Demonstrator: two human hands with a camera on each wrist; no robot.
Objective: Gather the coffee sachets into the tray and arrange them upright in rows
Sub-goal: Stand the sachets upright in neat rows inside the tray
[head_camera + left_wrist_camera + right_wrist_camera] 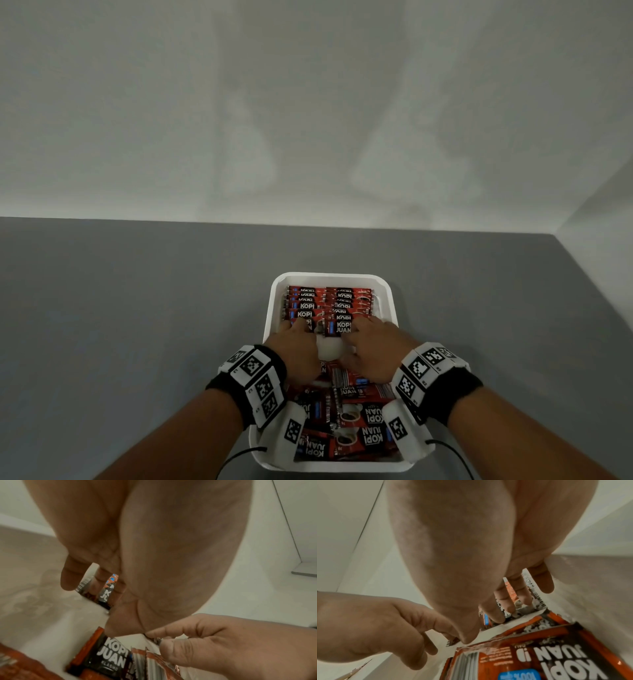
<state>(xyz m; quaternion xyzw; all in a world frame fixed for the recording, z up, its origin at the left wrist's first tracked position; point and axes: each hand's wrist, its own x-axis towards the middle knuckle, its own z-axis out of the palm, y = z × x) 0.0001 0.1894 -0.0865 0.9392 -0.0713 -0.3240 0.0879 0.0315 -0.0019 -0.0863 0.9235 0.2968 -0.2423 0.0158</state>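
Note:
A white tray [270,308] holds two rows of upright red and black coffee sachets [349,298] at its far end and a loose pile of sachets [363,421] at its near end. Both hands reach into the middle of the tray. My left hand [298,330] has bent fingers over the front sachet of the left row [106,591], thumb low in front of it. My right hand [359,330] holds the front sachet of the right row [337,327] by its right edge, thumb in front, the other fingers [510,601] spread against the row behind.
The tray stands on a grey table [137,325] near my body, with a white wall behind and a second white wall at the right. A strip of bare tray floor [330,347] shows between the rows and the pile. Wrist bands with cables sit over the pile.

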